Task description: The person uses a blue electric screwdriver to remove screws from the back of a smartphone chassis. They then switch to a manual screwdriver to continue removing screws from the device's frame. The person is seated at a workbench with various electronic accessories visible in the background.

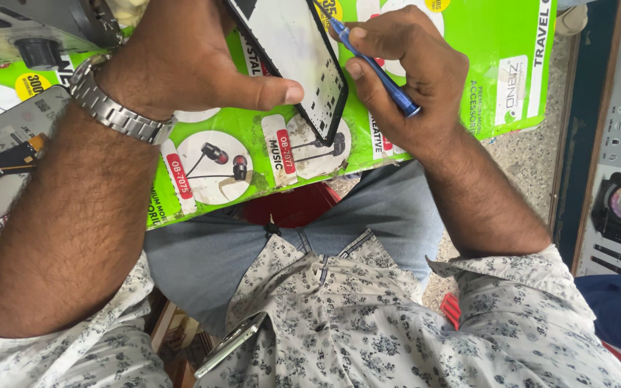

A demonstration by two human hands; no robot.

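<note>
A floral-print shirt (pixel 368 323) fills the foreground at six o'clock of the head view, a flat metallic device (pixel 230 343) poking from its folds, above grey trousers (pixel 368 215). At twelve o'clock the left hand (pixel 181 57), a steel watch (pixel 113 108) on its wrist, is closed on an opened phone body (pixel 292 57), thumb pressed across its pale inner face. Just to its right, at one o'clock, the right hand (pixel 411 72) pinches a blue screwdriver (pixel 375 68) between thumb and fingers, tip touching the phone's upper edge. Beneath both lies a green printed board (pixel 253 158). At nine o'clock rests a detached screen panel (pixel 1 158) with an orange flex strip.
</note>
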